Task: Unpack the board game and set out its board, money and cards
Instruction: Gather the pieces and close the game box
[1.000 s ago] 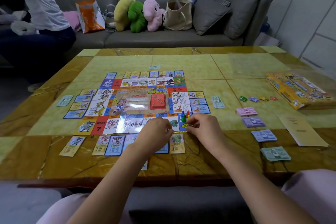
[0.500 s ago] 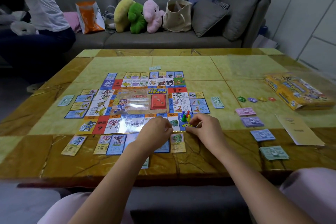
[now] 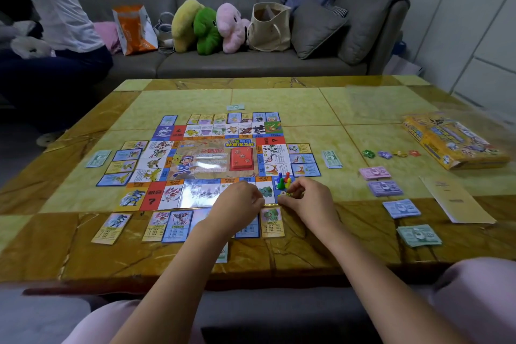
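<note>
The game board [image 3: 195,160] lies flat in the middle of the table, with a red card deck [image 3: 241,159] on its centre. Several coloured pawns [image 3: 284,180] stand on its near right corner. My right hand [image 3: 308,200] sits just right of that corner and pinches a small yellow and black piece [image 3: 289,194] at its fingertips. My left hand [image 3: 237,205] rests on the board's near edge with its fingers curled under; nothing shows in it. Property cards [image 3: 269,222] ring the board. Money stacks, pink [image 3: 374,172], purple [image 3: 384,188], blue [image 3: 401,208] and green [image 3: 418,235], lie to the right.
The yellow game box [image 3: 452,142] and a pale booklet [image 3: 458,201] lie at the table's right side, with small star tokens [image 3: 385,153] beside them. A sofa [image 3: 251,64] with plush toys and bags stands behind. A person [image 3: 53,36] sits at far left.
My right hand has drawn slightly back from the pawns, and the small yellow piece now shows at its fingertips. My left hand has barely moved.
</note>
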